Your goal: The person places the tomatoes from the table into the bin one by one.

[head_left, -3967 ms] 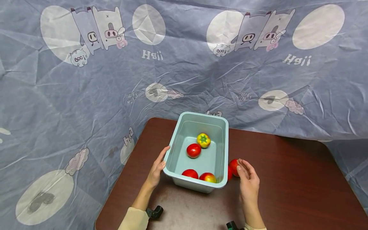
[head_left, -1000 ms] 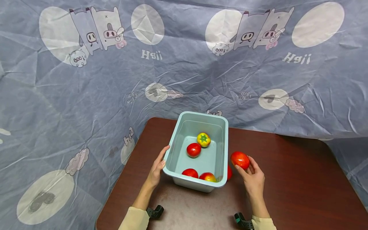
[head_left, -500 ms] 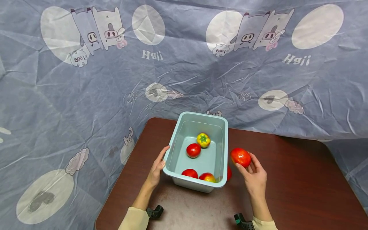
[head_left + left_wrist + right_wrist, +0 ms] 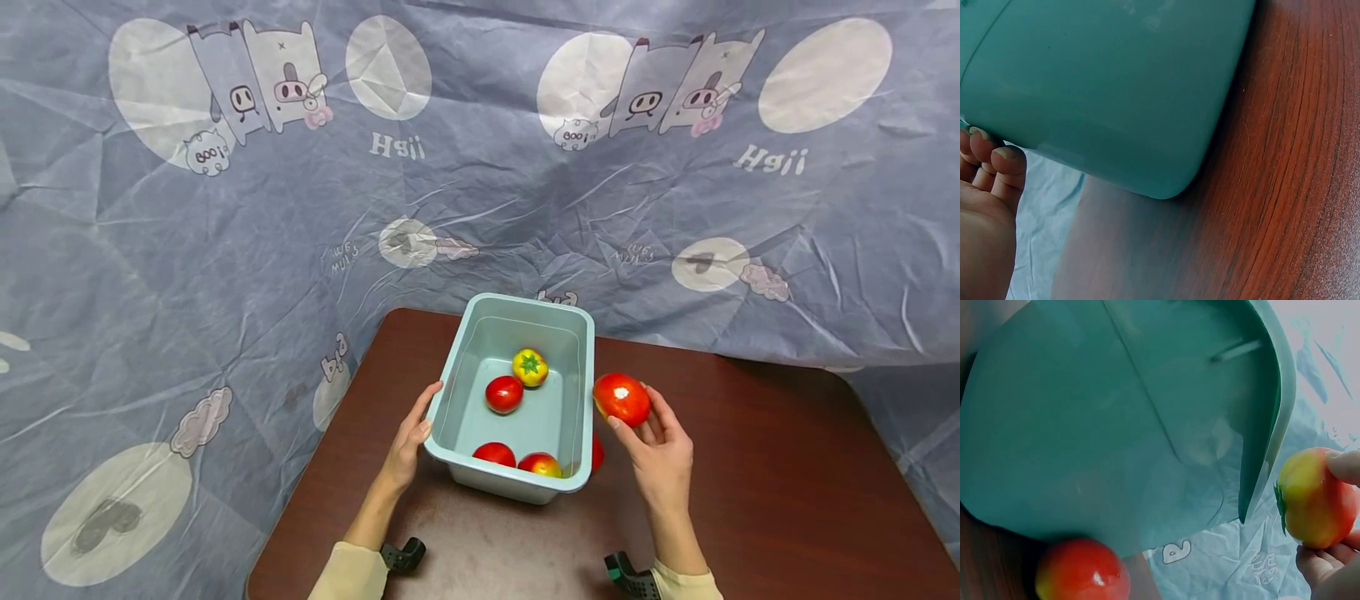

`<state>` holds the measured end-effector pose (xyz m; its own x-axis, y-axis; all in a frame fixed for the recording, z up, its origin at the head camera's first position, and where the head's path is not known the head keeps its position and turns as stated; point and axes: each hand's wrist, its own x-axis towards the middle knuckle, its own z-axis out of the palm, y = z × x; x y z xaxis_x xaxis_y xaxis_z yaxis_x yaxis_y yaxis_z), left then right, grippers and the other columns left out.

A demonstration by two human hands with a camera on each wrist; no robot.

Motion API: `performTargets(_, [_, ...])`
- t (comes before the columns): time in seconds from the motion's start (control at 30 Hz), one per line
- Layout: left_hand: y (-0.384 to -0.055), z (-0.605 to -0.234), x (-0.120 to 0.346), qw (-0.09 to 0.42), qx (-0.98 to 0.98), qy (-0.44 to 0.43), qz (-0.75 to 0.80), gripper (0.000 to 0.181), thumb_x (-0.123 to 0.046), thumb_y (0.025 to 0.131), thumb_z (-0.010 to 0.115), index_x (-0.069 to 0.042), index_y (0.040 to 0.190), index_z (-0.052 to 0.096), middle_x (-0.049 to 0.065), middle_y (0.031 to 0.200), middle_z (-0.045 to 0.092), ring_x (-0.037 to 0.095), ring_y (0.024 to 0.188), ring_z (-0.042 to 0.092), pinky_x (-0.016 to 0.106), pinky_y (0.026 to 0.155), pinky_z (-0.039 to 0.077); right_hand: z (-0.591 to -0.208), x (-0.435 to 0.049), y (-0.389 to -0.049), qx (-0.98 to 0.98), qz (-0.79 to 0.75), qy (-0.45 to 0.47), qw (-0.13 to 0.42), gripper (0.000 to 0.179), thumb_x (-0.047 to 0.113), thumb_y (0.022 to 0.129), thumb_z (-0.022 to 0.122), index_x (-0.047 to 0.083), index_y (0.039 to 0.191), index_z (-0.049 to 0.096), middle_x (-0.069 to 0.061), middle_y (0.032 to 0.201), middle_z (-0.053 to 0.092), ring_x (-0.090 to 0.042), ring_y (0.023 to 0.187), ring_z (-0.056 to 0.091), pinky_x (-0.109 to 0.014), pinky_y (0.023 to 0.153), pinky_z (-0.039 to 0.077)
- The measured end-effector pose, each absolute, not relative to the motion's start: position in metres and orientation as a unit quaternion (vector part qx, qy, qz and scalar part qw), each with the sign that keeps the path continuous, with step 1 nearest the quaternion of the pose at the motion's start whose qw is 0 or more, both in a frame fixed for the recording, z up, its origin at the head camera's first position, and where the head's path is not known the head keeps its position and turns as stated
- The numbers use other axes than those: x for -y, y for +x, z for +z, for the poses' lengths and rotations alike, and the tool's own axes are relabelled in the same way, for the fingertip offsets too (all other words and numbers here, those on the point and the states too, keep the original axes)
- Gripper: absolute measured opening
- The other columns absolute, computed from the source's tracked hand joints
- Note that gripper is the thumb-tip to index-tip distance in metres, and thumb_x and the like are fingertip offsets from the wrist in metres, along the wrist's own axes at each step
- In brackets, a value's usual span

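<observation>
My right hand (image 4: 663, 458) holds a red tomato (image 4: 622, 398) between thumb and fingers, raised beside the right rim of a grey-green plastic bin (image 4: 483, 333). In the right wrist view this tomato (image 4: 1310, 503) shows a yellow side and a green leafy top. My left hand (image 4: 405, 442) grips the bin's left rim near the front corner; its curled fingertips (image 4: 1007, 159) show at the bin's edge. Inside the bin lie a yellow tomato (image 4: 530, 367), a red tomato (image 4: 504, 394) and two more by the front wall, partly hidden by the rim.
Another red tomato (image 4: 597, 454) lies on the brown table (image 4: 757, 467) against the bin's right side, partly hidden by it in the head view. A grey-blue printed cloth (image 4: 480, 183) hangs behind and left of the table.
My right hand has picked up a tomato from the table right of the bin, lifted it and now brings it slightly left, towards the rim. My left hand stays on the bin.
</observation>
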<state>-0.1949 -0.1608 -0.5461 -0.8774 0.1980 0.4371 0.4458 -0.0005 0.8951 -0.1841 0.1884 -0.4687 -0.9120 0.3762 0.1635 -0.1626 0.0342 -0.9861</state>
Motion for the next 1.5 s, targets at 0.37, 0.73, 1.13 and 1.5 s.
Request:
performTargets(0.37, [-0.181, -0.516, 0.156, 0.095, 0.709, -0.230, -0.660, 0.057, -0.006, 0.087, 0.029, 0.003, 0.142, 0.026, 0.023, 0.146, 0.027, 0.022, 0.133, 0.030, 0.020, 0.104, 0.023, -0.460, -0.172, -0.184, 0.691, 0.697, -0.030, 0.188, 0.068, 0.001, 0.069, 0.076, 0.011, 0.131, 0.051, -0.008, 0.131, 0.052, -0.009, 0.112, 0.056, -0.013, 0.082, 0.045])
performTargets(0.73, [-0.183, -0.519, 0.156, 0.076, 0.683, -0.249, -0.682, 0.058, -0.006, 0.087, 0.027, 0.003, 0.144, 0.022, 0.026, 0.145, 0.026, 0.052, 0.118, 0.032, 0.027, 0.096, 0.037, -0.457, -0.157, -0.187, 0.705, 0.687, -0.003, 0.176, 0.068, 0.001, 0.069, 0.076, 0.012, 0.131, 0.051, -0.006, 0.132, 0.052, -0.012, 0.115, 0.054, -0.015, 0.085, 0.043])
performTargets(1.13, [-0.182, -0.517, 0.157, 0.079, 0.691, -0.241, -0.677, 0.058, -0.007, 0.086, 0.028, 0.002, 0.143, 0.024, 0.024, 0.146, 0.027, 0.043, 0.123, 0.033, 0.025, 0.098, 0.033, -0.457, -0.148, -0.188, 0.706, 0.689, 0.012, 0.164, 0.069, 0.000, 0.070, 0.075, 0.010, 0.132, 0.049, -0.006, 0.133, 0.051, -0.010, 0.115, 0.054, -0.015, 0.085, 0.044])
performTargets(1.5, [-0.191, -0.538, 0.159, 0.078, 0.679, -0.245, -0.688, 0.057, -0.012, 0.088, 0.030, -0.008, 0.145, 0.026, 0.014, 0.147, 0.030, 0.038, 0.122, 0.037, 0.026, 0.096, 0.037, -0.458, -0.146, -0.189, 0.703, 0.690, 0.037, 0.167, 0.068, 0.000, 0.071, 0.074, 0.008, 0.133, 0.048, -0.010, 0.134, 0.050, -0.019, 0.121, 0.050, -0.018, 0.089, 0.041])
